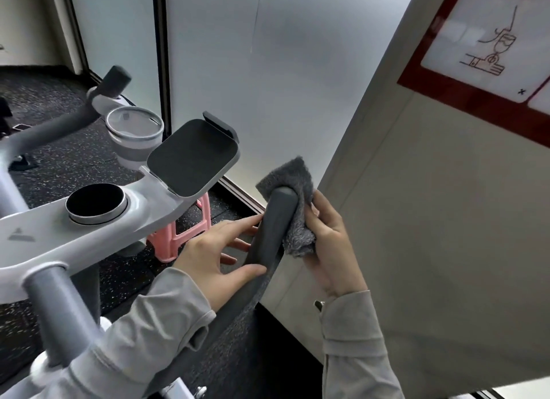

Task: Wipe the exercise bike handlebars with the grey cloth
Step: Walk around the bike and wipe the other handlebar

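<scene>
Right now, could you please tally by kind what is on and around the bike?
Handlebar grips: 3 (right, far left, near centre)
Grey cloth: 1
Phone holder: 1
Cups: 1
Pink stools: 1
Total: 7

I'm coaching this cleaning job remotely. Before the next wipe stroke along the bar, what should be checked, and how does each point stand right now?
1. Cloth in the right hand: ok, held against the bar's right side.
2. Cloth touching the handlebar: ok, it drapes behind the bar's tip and down its side.
3. Left hand steadying the bar: ok, fingertips and thumb touch its left side, in an open grip.
4. Stroke path down the bar: not ok, the left thumb lies on the bar just below the cloth.
5. Room on the right: cannot tell; a wall panel stands near the right hand.
</scene>
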The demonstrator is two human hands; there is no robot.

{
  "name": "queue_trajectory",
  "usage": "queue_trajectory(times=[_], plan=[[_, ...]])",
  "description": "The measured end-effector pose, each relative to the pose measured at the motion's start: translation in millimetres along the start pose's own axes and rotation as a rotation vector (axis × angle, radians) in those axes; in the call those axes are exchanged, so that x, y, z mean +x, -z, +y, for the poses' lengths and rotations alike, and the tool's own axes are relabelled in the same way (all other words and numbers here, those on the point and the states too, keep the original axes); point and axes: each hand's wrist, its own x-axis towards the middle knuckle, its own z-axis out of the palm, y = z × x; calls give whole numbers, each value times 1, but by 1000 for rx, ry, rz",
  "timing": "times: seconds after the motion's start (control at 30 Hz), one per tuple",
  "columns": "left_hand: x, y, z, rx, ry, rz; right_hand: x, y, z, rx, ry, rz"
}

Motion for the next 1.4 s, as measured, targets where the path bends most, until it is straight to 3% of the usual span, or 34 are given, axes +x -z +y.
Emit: queue_trajectory(times=[0.17, 0.53, 0.83, 1.2, 1.4], plan=[[-3, 3, -3, 42, 3, 0, -13, -10, 25, -94, 55, 59], [-12, 9, -5, 86, 45, -38, -34, -4, 43, 188, -149, -15], [-45, 12, -6, 231, -39, -157, -69, -14, 67, 299, -121, -56], [-102, 43, -33, 357, -110, -174, -120, -55, 92, 374, -202, 32], [-112, 69, -53, 372, -215, -220, -146, -87, 103, 402, -178, 173]])
